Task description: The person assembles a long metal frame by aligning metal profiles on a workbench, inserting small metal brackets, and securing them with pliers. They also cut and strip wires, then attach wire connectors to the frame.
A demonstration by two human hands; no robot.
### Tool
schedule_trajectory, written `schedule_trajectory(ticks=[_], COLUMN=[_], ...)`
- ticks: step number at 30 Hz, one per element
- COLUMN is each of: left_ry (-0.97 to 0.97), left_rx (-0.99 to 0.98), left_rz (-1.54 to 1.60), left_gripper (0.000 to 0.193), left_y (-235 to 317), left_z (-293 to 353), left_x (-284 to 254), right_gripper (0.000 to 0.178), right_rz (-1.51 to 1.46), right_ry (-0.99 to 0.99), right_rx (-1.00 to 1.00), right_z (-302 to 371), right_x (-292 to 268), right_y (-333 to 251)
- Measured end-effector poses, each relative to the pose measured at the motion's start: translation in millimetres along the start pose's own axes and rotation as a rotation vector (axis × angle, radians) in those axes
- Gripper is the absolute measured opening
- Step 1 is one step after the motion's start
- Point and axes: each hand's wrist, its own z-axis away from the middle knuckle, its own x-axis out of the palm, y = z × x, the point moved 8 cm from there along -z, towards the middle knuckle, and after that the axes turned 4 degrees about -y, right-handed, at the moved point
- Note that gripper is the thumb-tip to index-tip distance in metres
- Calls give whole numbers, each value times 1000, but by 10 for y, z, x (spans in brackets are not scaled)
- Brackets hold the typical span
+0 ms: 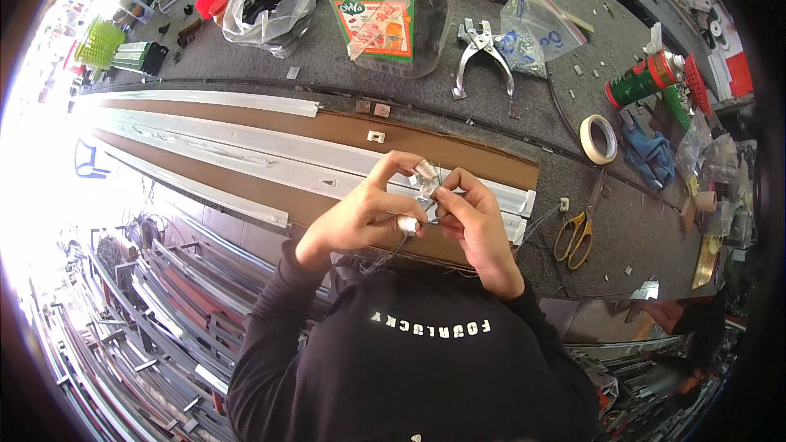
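In front of my chest, above several long white slats (237, 155) on brown cardboard (491, 160), both hands meet at a small pale, partly clear part (428, 188). My left hand (356, 214) pinches it from the left, with white tape wrapped round the thumb and one fingertip. On the other side, my right hand (483, 233) has its thumb and fingers closed on the same part. Fine cord or wire strands (391, 255) hang below the fingers. The fingers cover much of the part, so its exact kind is unclear. A small cream clip (376, 137) lies on the cardboard.
Yellow-handled scissors (573, 241), a masking tape roll (598, 140) and a blue cloth (647, 151) lie right. Behind are a plastic tub (438, 8), metal pliers (483, 57), a zip bag (536, 29) and a spray can (643, 82). Metal profiles (180, 303) fill the lower left; a person (700, 319) is lower right.
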Motion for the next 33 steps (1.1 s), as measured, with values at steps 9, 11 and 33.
schedule_trajectory(ticks=[9,11,33], left_ry=[263,427,420], left_rx=[18,13,55], left_rz=[879,1175,390], left_gripper=[35,37,31], left_y=[-194,-273,-340], left_z=[92,99,18], left_x=[242,278,-121], right_gripper=[7,7,17], right_rz=[80,170,-104], right_ry=[-20,-49,-261], right_rx=[-266,-324,41], right_z=[71,81,-5], right_x=[164,174,119], right_y=[-160,-219,29])
